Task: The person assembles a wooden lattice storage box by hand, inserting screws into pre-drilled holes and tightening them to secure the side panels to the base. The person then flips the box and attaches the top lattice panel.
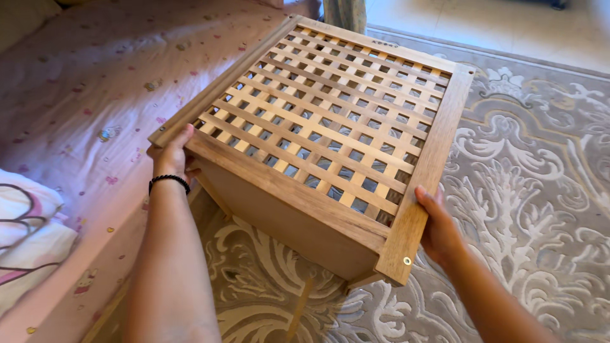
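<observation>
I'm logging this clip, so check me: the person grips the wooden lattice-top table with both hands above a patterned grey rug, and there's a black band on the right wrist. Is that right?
Not quite. The head view shows the black band on the left wrist, not the right. The rest holds: the left hand and right hand grip the wooden lattice-top table above the patterned grey rug.

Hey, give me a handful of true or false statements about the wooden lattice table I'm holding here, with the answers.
1. Both hands grip the square wooden lattice-top table. True.
2. The left hand wears a black bead bracelet. True.
3. The right hand holds the table's far edge. False: it holds the near right corner.
4. A bare tile floor lies under the table. False: a grey patterned rug does.
5. A pink printed bedsheet lies left of the table. True.
</observation>
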